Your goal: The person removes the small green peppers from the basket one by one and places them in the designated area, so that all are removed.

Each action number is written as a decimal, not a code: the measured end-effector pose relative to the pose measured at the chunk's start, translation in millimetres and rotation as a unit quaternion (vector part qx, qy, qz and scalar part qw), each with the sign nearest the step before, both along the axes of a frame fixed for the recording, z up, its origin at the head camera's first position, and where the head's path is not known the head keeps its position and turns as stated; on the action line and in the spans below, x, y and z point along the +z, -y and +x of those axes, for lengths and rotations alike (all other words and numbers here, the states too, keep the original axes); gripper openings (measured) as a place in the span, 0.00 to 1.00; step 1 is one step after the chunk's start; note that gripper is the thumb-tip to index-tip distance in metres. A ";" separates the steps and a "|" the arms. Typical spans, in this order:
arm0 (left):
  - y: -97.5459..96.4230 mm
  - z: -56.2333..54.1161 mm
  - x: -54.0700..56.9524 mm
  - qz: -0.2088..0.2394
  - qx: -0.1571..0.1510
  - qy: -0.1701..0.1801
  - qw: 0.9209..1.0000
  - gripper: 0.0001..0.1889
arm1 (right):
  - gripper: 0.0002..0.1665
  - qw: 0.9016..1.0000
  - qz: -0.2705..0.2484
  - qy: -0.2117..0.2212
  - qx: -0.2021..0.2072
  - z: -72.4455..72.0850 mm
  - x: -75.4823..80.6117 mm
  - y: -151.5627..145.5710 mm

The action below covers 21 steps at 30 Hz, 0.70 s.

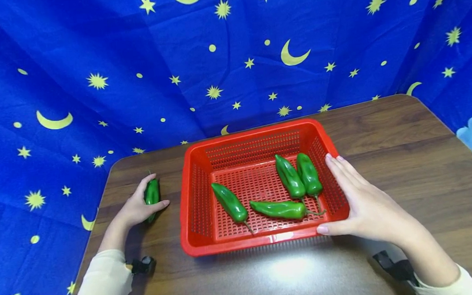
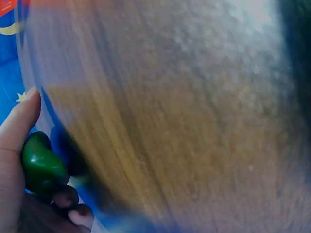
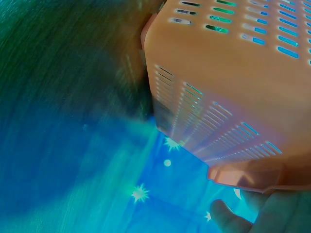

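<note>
1. We locate the right hand [image 1: 369,208] touching the near right corner of the red perforated basket [image 1: 236,247], thumb spread apart from straight fingers.
2. We count 4 long green peppers [image 1: 290,180] inside.
3. Left of it, our left hand [image 1: 133,209] surrounds a 5th pepper [image 1: 152,193]; we cannot tell whether it clamps.
4. Beyond, we note the star-and-moon curtain [image 1: 251,83].

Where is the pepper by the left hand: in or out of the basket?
Out: the pepper is at the left hand, over the table, clearly outside the red basket.

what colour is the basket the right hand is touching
The basket is red, seen best in the head view.
</note>
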<state>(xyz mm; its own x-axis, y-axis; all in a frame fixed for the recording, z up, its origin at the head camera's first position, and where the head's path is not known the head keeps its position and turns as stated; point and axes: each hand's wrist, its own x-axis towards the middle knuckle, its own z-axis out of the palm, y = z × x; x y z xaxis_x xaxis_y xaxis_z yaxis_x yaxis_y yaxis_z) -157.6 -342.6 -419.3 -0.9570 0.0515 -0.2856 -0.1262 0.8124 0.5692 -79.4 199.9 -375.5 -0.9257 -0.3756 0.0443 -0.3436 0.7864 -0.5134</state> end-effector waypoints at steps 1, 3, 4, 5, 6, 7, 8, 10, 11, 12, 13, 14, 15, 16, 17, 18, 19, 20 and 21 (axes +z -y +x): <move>-0.1 -0.3 -0.7 -0.007 -0.003 0.001 1.000 0.52 | 0.80 1.000 0.000 0.000 0.000 0.0 -0.1 0.0; -1.3 -0.5 -0.6 -0.021 -0.008 0.004 1.000 0.52 | 0.80 1.000 0.000 -0.001 -0.001 0.1 -0.3 0.1; -2.0 -0.8 -0.4 -0.028 -0.011 0.004 1.000 0.52 | 0.80 1.000 0.000 -0.001 -0.001 0.1 -0.4 0.2; -2.5 -1.3 -0.4 -0.036 -0.012 0.005 0.999 0.52 | 0.80 1.000 0.000 -0.002 -0.001 0.1 -0.4 0.2; -3.1 -1.7 -0.2 -0.043 -0.013 0.005 0.999 0.52 | 0.80 1.000 0.001 -0.002 -0.002 0.1 -0.5 0.2; -3.8 -1.9 0.4 -0.050 -0.014 0.006 0.999 0.52 | 0.80 1.000 0.000 -0.003 -0.002 0.2 -0.7 0.2; -4.4 -1.9 1.2 -0.058 -0.015 0.005 0.998 0.52 | 0.80 1.000 0.000 -0.004 -0.002 0.2 -0.8 0.1; -4.9 -2.3 2.0 -0.076 -0.016 0.003 0.997 0.52 | 0.80 1.000 0.001 -0.005 -0.002 0.3 -1.0 0.1; -4.8 -2.3 2.3 -0.082 -0.017 0.002 0.996 0.52 | 0.80 1.000 0.001 -0.005 -0.002 0.3 -1.1 0.0; -4.6 -2.2 2.5 -0.089 -0.018 0.001 0.996 0.52 | 0.80 1.000 0.001 -0.005 -0.002 0.4 -1.1 0.0; -4.3 -2.1 2.5 -0.097 -0.018 0.002 0.995 0.53 | 0.80 1.000 0.001 -0.005 -0.002 0.4 -1.1 0.0; -3.6 -2.1 2.2 -0.106 -0.020 0.002 0.994 0.53 | 0.80 1.000 0.002 -0.005 -0.002 0.5 -1.1 -0.1; -3.2 -2.0 2.0 -0.114 -0.022 0.001 0.993 0.54 | 0.80 1.000 0.002 -0.005 -0.002 0.5 -1.1 0.0; -3.0 -1.6 2.3 -0.121 -0.025 0.001 0.992 0.54 | 0.80 1.000 0.001 -0.005 -0.001 0.6 -1.1 0.0; -2.4 -1.3 2.3 -0.127 -0.028 -0.002 0.992 0.55 | 0.80 1.000 0.001 -0.005 -0.001 0.6 -1.1 0.0; -2.2 -0.7 2.7 -0.134 -0.030 -0.004 0.991 0.55 | 0.80 1.000 0.001 -0.006 -0.001 0.6 -1.1 0.0; -2.0 0.0 3.3 -0.142 -0.032 -0.007 0.989 0.56 | 0.80 1.000 0.000 -0.006 -0.001 0.5 -1.2 0.1; -2.0 1.0 4.2 -0.149 -0.034 -0.009 0.988 0.56 | 0.80 1.000 0.000 -0.006 -0.001 0.5 -1.4 0.1; -2.1 2.3 5.2 -0.156 -0.033 -0.009 0.987 0.57 | 0.80 1.000 0.000 -0.006 -0.001 0.5 -1.5 0.3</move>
